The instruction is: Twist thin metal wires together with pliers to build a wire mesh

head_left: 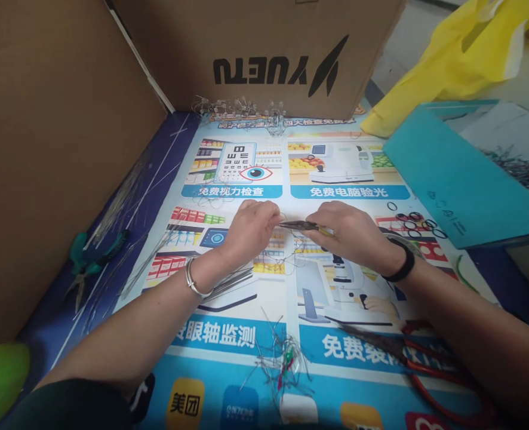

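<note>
Left hand (256, 227): fingertips pinched together, seemingly on thin wire (283, 257), whose loose curves sit below and between the two hands, over the printed sheet (271, 294). Pliers (298, 225) lie between the hands, long axis running crosswise, nose pointing left at the left fingertips; contact between nose and wire cannot be confirmed. Right hand (345, 228), the nearer to the pliers, is clenched around their handles, directly right of the nose.
</note>
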A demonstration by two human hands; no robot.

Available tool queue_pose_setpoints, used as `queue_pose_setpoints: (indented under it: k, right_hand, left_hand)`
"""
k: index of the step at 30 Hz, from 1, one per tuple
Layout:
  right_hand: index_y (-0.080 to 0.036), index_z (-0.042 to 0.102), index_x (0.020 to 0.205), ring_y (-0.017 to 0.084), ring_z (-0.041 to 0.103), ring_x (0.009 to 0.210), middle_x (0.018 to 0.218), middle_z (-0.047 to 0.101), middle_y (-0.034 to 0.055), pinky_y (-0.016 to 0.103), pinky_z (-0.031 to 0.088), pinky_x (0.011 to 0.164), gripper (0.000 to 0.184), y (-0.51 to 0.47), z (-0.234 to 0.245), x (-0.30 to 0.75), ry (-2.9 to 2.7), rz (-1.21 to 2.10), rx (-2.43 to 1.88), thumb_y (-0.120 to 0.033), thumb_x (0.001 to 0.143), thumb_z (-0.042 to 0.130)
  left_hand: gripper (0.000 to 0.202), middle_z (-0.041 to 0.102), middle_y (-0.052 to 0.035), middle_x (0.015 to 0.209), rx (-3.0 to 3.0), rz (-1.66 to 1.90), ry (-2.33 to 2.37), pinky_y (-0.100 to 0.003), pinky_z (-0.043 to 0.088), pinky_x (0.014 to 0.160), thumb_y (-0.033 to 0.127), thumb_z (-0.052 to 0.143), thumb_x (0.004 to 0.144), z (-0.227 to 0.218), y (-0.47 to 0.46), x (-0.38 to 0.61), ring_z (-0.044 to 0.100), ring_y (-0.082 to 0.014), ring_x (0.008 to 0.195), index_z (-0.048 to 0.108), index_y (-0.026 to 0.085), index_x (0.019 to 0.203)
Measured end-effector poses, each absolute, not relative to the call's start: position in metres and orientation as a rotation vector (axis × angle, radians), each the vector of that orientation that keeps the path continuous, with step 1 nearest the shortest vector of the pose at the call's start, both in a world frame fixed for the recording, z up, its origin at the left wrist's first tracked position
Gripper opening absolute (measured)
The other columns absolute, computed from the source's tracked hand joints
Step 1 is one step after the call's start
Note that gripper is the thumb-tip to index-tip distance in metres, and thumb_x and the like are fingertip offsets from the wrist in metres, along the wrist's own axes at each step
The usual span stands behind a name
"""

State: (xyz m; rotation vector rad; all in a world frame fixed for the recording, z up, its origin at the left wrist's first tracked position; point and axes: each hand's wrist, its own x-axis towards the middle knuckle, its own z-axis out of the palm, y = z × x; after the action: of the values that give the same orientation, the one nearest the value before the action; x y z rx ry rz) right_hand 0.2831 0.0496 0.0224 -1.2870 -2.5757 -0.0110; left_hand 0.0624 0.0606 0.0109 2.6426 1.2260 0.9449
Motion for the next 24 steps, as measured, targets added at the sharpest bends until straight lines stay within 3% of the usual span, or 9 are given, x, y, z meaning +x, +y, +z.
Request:
queue_pose_setpoints:
  k: [24]
  right_hand:
    - [-0.017,0.064,0.086,0.019,0.055,0.079,0.078,0.062,0.0067,0.029,0.041,0.067,0.032,0.048,0.0196,0.2807,-2.598,0.052,-1.265,-0.038,0.089,0.041]
  left_hand:
    - [0.017,0.059,-0.0001,0.07,2.598,0.937,1.265,-0.03,0.041,0.071,0.026,0.04,0.093,0.0122,0.0592,0.0635,0.051,-0.016,0.068,0.046,0.02,0.078]
